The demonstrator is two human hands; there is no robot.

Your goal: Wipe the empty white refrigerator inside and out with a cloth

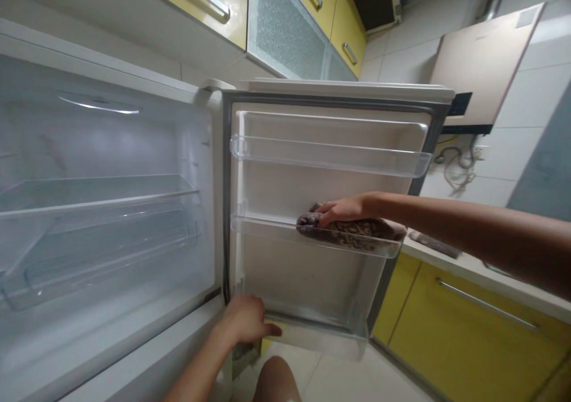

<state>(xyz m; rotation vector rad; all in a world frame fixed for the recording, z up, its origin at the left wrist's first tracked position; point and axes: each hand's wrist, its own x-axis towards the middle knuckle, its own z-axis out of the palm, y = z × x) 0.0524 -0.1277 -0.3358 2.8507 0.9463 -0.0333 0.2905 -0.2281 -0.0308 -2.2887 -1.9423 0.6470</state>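
My right grip point(343, 209) is closed on a brown patterned cloth point(357, 235), with my fingers bent over its top. The cloth is bunched up in the middle bin point(263, 226) of the open fridge door point(276, 188), toward the right end. I can see part of it through the clear front. My left grip point(245, 319) is low down, by the left end of the bottom bin point(321, 339). It is blurry, so I cannot tell if it is pinching anything or just spread there. The top bin point(332, 155) is up above my right arm. On my left is the inside of the fridge, with a glass shelf point(102, 192). A white counter point(477, 265) runs behind my right arm, over yellow cupboards point(473, 319). My knee point(275, 381) pokes up below.
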